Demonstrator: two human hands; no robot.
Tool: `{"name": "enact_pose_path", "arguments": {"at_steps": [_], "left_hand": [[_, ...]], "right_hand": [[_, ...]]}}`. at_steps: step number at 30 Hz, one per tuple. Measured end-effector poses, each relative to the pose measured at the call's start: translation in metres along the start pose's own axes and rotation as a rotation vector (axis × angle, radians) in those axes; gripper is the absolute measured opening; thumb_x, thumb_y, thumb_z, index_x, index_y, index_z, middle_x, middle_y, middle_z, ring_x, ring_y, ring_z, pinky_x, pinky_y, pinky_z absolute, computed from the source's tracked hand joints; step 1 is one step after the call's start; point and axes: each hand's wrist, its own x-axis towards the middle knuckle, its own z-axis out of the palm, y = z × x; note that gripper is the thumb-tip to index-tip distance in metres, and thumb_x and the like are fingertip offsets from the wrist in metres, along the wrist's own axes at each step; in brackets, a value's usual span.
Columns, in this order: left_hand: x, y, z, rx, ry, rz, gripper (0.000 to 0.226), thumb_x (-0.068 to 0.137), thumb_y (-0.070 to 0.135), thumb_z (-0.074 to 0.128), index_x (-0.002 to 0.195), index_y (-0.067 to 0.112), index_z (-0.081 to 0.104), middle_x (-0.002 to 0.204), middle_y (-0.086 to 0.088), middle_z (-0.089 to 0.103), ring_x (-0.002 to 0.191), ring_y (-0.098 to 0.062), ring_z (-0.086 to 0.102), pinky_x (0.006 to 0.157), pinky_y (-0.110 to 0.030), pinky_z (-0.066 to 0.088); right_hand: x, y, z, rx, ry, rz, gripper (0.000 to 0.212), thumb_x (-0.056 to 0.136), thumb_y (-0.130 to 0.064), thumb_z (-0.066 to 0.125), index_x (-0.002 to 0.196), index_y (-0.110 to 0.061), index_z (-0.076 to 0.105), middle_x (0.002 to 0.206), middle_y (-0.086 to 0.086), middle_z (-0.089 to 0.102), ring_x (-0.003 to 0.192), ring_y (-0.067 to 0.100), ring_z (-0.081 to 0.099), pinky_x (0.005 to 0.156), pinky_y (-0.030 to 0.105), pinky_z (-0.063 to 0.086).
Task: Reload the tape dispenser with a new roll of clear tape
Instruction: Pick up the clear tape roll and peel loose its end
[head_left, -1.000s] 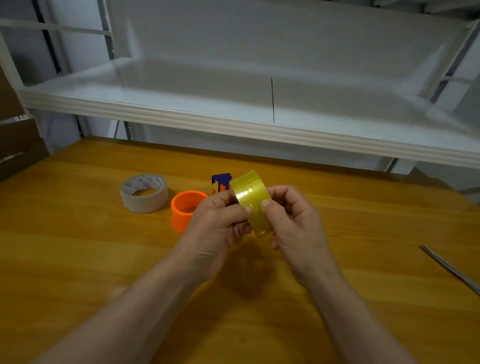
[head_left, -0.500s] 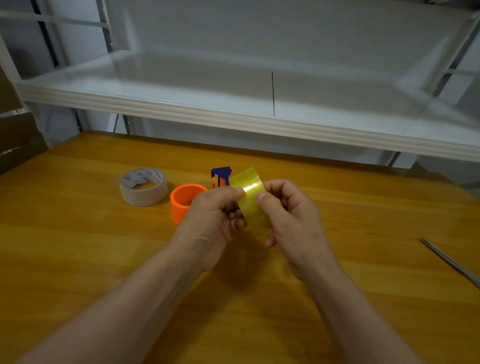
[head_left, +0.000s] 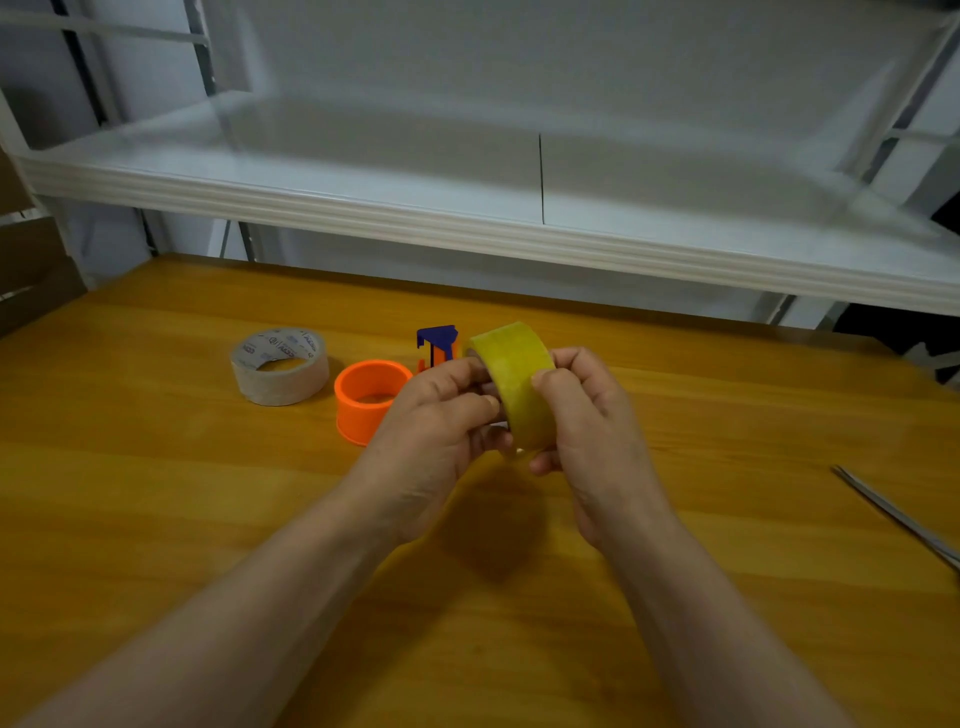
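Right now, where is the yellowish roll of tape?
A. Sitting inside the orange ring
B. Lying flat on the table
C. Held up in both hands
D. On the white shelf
C: the yellowish tape roll is off the table, pinched between the left hand and the right hand, while the orange ring stands apart on the table.
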Motion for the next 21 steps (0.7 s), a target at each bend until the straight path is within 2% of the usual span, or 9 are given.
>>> {"name": "enact_pose_path", "arguments": {"at_steps": [5,9,14,17,19,21], "left_hand": [[-0.0016,-0.0002,0.0016,-0.026,-0.028,0.011,0.021,0.099,0.004,0.051,0.110,0.007,0.068,0.084,0.002,0.073,0.071,-0.005,0.064,0.058,-0.018,0.051],[-0.0010,-0.0022,-0.0008,0.057,0.009,0.025,0.023,0.101,0.005,0.048,0.112,0.008,0.068,0.086,0.002,0.073,0.070,-0.004,0.064,0.060,-0.019,0.050],[-0.0004,-0.0030,-0.0053,0.087,0.012,0.015,0.022,0.101,0.008,0.051,0.110,0.013,0.070,0.086,0.002,0.072,0.071,-0.005,0.061,0.062,-0.022,0.048],[-0.0021,-0.0041,-0.0058,0.151,0.010,0.025,0.021,0.090,0.022,0.070,0.110,0.022,0.074,0.095,-0.001,0.071,0.075,-0.007,0.059,0.063,-0.021,0.048],[-0.0023,-0.0047,-0.0040,0.146,0.050,0.041,0.023,0.088,0.020,0.071,0.110,0.018,0.073,0.092,0.000,0.072,0.070,-0.004,0.059,0.061,-0.020,0.048],[-0.0014,-0.0042,-0.0036,0.137,0.115,0.047,0.020,0.089,0.017,0.070,0.110,0.016,0.073,0.092,-0.009,0.070,0.069,-0.008,0.056,0.063,-0.024,0.046]], "right_hand": [[-0.0002,0.0006,-0.0020,-0.004,-0.017,-0.007,0.013,0.096,-0.017,0.052,0.089,-0.021,0.062,0.070,-0.012,0.064,0.068,0.016,0.059,0.043,0.023,0.043],[-0.0003,0.0024,-0.0027,-0.021,-0.048,-0.031,0.011,0.094,-0.015,0.052,0.090,-0.020,0.061,0.084,0.000,0.065,0.072,0.019,0.062,0.046,0.023,0.046],[-0.0015,0.0018,-0.0033,-0.002,-0.070,-0.031,0.010,0.094,-0.015,0.053,0.092,-0.020,0.062,0.092,0.008,0.067,0.075,0.020,0.064,0.046,0.024,0.047],[-0.0010,0.0023,-0.0015,0.023,-0.066,-0.017,0.008,0.097,-0.018,0.054,0.095,-0.018,0.063,0.098,0.017,0.070,0.073,0.028,0.067,0.044,0.026,0.047],[-0.0005,0.0031,0.0010,0.034,-0.067,-0.013,0.007,0.097,-0.021,0.056,0.095,-0.019,0.063,0.103,0.019,0.069,0.081,0.040,0.068,0.043,0.026,0.047],[-0.0009,0.0025,0.0031,0.041,-0.082,-0.013,0.007,0.097,-0.022,0.058,0.096,-0.019,0.064,0.107,0.020,0.067,0.086,0.042,0.068,0.042,0.026,0.046]]}}
